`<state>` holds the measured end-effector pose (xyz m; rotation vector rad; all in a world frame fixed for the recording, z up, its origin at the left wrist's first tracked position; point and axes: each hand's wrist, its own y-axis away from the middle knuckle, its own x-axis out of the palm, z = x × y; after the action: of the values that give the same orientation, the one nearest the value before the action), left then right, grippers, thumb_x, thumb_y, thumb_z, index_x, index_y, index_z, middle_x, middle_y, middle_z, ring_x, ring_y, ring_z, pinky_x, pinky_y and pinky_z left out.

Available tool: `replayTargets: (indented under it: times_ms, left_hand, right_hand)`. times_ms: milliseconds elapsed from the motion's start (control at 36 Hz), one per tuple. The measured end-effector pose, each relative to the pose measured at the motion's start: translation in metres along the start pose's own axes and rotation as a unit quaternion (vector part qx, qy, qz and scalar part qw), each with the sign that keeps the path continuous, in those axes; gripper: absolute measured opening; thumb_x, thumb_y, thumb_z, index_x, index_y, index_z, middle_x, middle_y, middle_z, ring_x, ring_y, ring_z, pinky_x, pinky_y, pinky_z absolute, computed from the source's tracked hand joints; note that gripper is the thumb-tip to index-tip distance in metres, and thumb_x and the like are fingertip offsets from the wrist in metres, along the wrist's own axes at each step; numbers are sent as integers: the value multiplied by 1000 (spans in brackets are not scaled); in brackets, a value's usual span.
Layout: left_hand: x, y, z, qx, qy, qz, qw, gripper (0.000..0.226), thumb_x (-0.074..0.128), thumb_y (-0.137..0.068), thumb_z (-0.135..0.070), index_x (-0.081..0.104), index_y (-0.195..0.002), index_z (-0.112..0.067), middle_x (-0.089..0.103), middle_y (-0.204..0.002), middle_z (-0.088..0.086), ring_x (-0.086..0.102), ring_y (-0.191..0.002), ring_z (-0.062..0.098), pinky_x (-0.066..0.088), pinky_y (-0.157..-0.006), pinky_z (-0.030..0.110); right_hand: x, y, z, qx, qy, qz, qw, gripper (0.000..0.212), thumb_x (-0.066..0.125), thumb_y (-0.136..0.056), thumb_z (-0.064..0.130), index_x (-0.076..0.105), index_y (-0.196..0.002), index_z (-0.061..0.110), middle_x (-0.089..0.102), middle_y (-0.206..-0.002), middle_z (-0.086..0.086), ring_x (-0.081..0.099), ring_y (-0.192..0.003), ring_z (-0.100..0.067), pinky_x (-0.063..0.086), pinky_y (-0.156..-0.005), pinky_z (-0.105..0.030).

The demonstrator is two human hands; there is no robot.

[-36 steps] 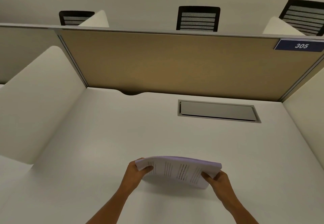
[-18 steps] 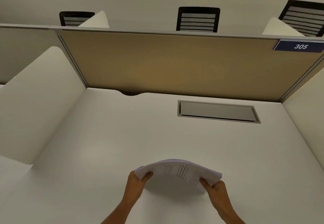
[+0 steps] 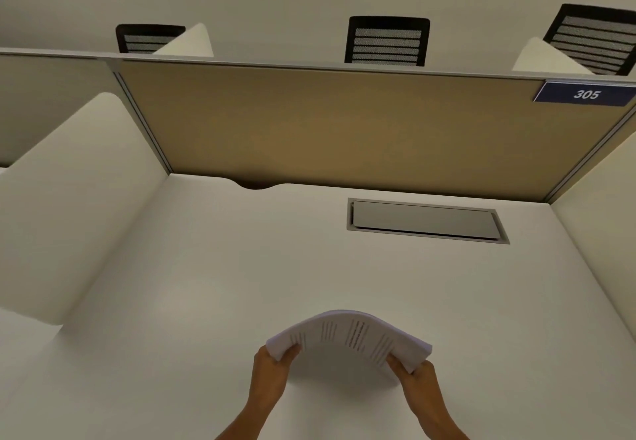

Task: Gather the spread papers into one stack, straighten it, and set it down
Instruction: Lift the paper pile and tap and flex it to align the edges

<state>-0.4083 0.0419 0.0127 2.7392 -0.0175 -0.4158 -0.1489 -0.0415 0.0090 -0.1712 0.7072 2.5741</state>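
Bowing upward between two hands, the paper stack (image 3: 347,338) hangs over the near part of the white desk (image 3: 192,284), clear of the surface with its shadow underneath. The left hand (image 3: 272,371) pinches the left end and the right hand (image 3: 418,379) clamps the right end, both closed on the stack. To straighten it well, I'd say ease that inward squeeze so the arch relaxes, stand the stack on one long edge and tap it on the desk, keeping the hold loose enough for sheets to slide level. It looks like one gathered pile now: white sheets, short blocks of dark print on the face toward us, edges roughly flush, corners slightly fanned at the right.
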Motion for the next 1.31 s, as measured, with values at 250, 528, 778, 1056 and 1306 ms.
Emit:
replayTargets:
  times_ms: [250, 528, 778, 1056, 1306]
  left_hand:
    - [-2, -5, -7, 23, -5, -32, 999, 32, 72, -86, -13, 63, -88, -44, 71, -83, -16, 67, -81, -1, 50, -66, 14]
    - [1, -7, 11, -30, -34, -10, 999, 28, 69, -88, -9, 65, -115, -13, 71, -93, 3, 67, -86, 20, 53, -75, 32]
    - [-2, -4, 8, -15, -34, -23, 999, 22, 69, -88, -7, 68, -109, -14, 71, -87, -1, 68, -80, 14, 54, -70, 23]
    - [-4, -11, 8, -46, -71, 18, 996, 22, 68, -90, -10, 66, -111, -7, 72, -96, 13, 69, -92, 33, 56, -83, 45]
    - [-12, -19, 4, -36, -41, 30, 998, 28, 62, -93, -9, 63, -121, -1, 70, -102, 9, 68, -96, 31, 58, -84, 40]
  right_hand:
    - [-2, 0, 7, -23, -21, 0, 1000, 24, 67, -91, 15, 65, -110, 29, 74, -98, 8, 68, -94, -7, 51, -69, -18]
    - [0, -8, -17, 3, 52, 21, 998, 22, 67, -92, 16, 68, -114, 14, 75, -92, 2, 69, -86, -12, 52, -67, -21]
    - [0, -11, -20, 5, 57, 13, 998, 14, 65, -93, 22, 69, -104, 15, 74, -83, -6, 66, -71, -20, 52, -62, -25]
    - [-3, -13, -21, 6, 110, 37, 993, 16, 61, -95, 23, 71, -97, 10, 71, -75, -5, 61, -63, -21, 45, -58, -29]
    - [-4, -18, 22, -55, 244, 113, 962, 25, 52, -100, 27, 67, -116, 16, 68, -98, 5, 68, -84, -9, 50, -61, -11]
